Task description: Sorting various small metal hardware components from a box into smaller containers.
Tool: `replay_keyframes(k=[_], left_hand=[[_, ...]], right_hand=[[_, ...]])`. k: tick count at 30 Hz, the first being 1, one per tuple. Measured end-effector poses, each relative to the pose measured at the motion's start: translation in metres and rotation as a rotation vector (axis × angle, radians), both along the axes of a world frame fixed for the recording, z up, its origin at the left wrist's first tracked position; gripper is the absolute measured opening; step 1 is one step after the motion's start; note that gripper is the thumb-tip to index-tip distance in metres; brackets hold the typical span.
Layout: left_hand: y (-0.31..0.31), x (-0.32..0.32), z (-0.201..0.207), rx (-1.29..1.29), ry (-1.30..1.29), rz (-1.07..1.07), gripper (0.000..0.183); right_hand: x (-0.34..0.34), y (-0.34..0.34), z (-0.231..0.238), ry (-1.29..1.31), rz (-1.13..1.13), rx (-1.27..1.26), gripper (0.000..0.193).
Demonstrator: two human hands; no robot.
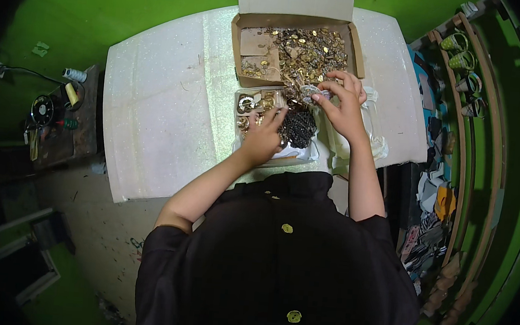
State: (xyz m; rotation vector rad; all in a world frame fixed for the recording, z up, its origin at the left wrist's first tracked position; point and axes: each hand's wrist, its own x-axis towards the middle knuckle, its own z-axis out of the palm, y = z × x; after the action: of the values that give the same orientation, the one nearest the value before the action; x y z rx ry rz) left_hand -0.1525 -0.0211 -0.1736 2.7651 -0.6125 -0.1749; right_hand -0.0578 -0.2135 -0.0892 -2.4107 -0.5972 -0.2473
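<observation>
My right hand (344, 111) is closed in a pinch at a small silvery round ornament (309, 92), just in front of the cardboard box (358, 51). That box has its lid raised and holds a heap of small gold and bronze metal pieces (311, 50). My left hand (263, 139) reaches over a clear divided container (238, 103), its fingers apart and touching the contents. Gold and white trinkets (247, 103) lie in the container's far left part. A bunch of black beads (300, 129) lies to the right of my left fingers.
A glittery white cover (154, 105) lies over the table. Crumpled translucent plastic (374, 141) is right of the container. On the left stands a dark side table (85, 130) with a thread spool (74, 75). At right, a wooden rack (472, 148) stands near piled fabric scraps (428, 237).
</observation>
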Motion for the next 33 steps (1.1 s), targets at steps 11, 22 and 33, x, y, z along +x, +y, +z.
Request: replay_keyframes(k=[11, 22, 33], left_hand=[[0.012, 0.003, 0.002, -0.315, 0.202, 0.552, 0.018], [0.009, 0.000, -0.002, -0.172, -0.065, 0.586, 0.027], [0.030, 0.001, 0.067, -0.309, -0.413, 0.411, 0.048]], right_hand=[[-0.009, 0.003, 0.000, 0.043, -0.005, 0.053, 0.020], [-0.013, 0.002, -0.001, 0.056, 0.001, 0.047, 0.022], [-0.027, 0.012, 0.006, 0.123, 0.186, 0.004, 0.018]])
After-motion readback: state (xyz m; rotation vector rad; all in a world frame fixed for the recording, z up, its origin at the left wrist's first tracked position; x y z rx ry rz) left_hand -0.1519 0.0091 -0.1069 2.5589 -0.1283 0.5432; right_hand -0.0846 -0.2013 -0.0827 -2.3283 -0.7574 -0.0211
